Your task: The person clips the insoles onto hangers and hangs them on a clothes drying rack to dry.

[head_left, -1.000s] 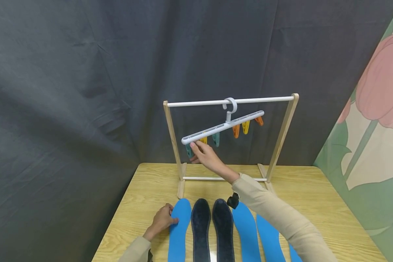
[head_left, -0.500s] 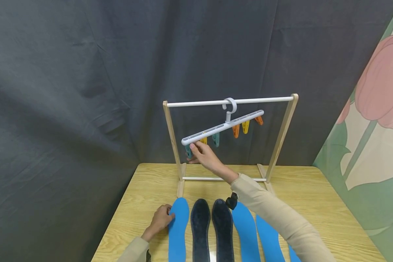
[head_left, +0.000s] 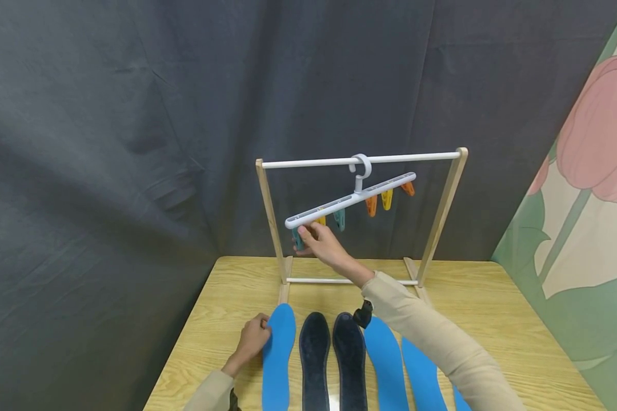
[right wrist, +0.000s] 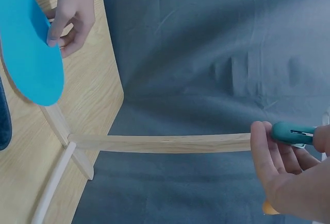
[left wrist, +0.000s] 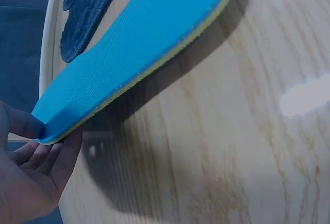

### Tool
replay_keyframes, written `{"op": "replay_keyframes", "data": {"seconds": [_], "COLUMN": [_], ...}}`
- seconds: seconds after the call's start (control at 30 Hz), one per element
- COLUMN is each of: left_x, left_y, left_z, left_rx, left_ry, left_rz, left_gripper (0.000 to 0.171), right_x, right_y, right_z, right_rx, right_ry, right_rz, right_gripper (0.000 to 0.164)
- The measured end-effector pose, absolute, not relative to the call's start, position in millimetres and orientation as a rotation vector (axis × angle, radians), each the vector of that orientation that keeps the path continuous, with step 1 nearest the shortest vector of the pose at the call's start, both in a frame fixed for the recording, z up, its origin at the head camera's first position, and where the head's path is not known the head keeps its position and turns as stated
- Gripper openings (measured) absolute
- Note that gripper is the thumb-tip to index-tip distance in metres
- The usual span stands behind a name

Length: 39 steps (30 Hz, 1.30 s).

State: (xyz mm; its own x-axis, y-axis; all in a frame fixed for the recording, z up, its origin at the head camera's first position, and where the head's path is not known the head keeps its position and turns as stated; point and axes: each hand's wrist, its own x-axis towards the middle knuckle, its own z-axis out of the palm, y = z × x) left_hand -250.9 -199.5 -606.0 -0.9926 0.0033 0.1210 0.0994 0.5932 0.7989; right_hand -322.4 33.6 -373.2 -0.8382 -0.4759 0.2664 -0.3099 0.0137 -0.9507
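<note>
My left hand (head_left: 253, 338) pinches the edge of the leftmost blue insole (head_left: 279, 357) between thumb and fingers. In the left wrist view, that insole (left wrist: 139, 49) is tilted up off the table, with a shadow under it and a yellowish underside edge. My right hand (head_left: 325, 245) grips the teal clothespin (head_left: 297, 238) at the low left end of a white clip hanger (head_left: 351, 199). Thumb and fingers lie on both sides of this clothespin (right wrist: 294, 132) in the right wrist view. The hanger hangs tilted, its right end higher.
A wooden rack (head_left: 444, 217) with a white top bar (head_left: 308, 162) carries the hanger. Other clothespins (head_left: 371, 205) hang along it. Two dark fuzzy insoles (head_left: 315, 359) and more blue insoles (head_left: 387, 362) lie on the wooden table (head_left: 493, 319). A dark curtain (head_left: 133, 171) stands behind.
My left hand has shifted slightly up and left, and its blue insole has moved a little toward the rack. My right hand stays at the teal clothespin, nearly still.
</note>
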Motion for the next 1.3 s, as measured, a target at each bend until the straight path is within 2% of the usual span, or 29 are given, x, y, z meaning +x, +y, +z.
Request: {"op": "replay_keyframes", "data": {"seconds": [0.33,0.97,1.3], "left_x": [-257,-265,-268], "left_y": [-196,-178,-167], "left_z": [-592,-556,-537], "left_rx": [-0.002,-0.129,-0.230], "left_ry": [-2.637,-2.458,-2.322], "left_rz": [-1.387,-1.364,-1.449], "left_gripper": [0.025,0.020,0.019], "right_x": [-325,-329,-328], "right_y": [34,35,34], "right_z": [-373,-372,-370], "right_rx": [-0.807,-0.749,-0.716], "right_ry": [2.153,2.137,2.160], "right_rz": [-1.939,-1.932,-1.915], "right_gripper": [0.037,0.034,0.038]}}
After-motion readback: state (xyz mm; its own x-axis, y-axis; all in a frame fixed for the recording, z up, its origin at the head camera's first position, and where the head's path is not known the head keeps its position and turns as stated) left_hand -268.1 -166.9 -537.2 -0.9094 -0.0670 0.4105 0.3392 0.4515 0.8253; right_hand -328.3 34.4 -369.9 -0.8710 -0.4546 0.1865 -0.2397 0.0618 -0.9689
